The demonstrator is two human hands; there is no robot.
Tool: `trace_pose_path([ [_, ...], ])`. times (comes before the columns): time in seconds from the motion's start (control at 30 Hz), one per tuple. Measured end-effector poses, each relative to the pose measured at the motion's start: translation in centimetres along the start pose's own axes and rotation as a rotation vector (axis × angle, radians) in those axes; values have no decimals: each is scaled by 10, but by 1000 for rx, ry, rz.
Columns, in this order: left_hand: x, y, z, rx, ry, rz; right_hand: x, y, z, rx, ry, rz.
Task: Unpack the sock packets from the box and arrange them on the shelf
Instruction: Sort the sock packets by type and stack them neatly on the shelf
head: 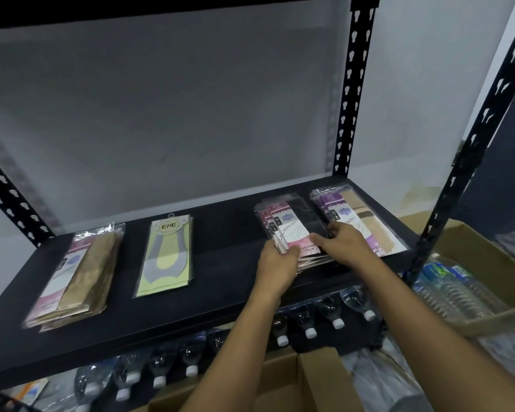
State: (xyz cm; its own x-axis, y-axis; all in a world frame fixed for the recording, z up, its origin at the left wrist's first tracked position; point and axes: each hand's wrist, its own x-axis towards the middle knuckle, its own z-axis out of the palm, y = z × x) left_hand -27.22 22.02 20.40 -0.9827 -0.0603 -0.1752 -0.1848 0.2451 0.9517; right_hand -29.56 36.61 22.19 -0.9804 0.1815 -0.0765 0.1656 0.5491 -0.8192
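1 stack of pink sock packets (286, 226) on shelf (214, 263), left hand (275, 263) gripping edge, right hand (344, 240) pinching top

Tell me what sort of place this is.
Most likely a stockroom or a shop's storage area. A black slotted-metal rack holds stacks of retail sock packets laid out in rows, and bulk water bottles are stored beneath it.
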Motion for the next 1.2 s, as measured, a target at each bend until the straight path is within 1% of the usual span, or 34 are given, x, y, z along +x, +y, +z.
trace_pose_path([
  [0.17,10,2,-4,-71,-20,-30,6,0,-5,189,-86,75],
  [0.37,16,-4,6,-63,-40,-24,3,3,-4,248,-108,35],
  [0.57,17,-11,11,-121,-25,13,-2,4,-4,278,-107,-2],
  [0.9,16,-13,21,-117,18,35,-6,10,-2,203,-129,-33],
  [1.07,17,-14,19,-152,12,41,-8,9,0,184,-120,-24],
  [1.2,21,-14,13,-161,28,42,-11,3,5,169,-120,-56],
])
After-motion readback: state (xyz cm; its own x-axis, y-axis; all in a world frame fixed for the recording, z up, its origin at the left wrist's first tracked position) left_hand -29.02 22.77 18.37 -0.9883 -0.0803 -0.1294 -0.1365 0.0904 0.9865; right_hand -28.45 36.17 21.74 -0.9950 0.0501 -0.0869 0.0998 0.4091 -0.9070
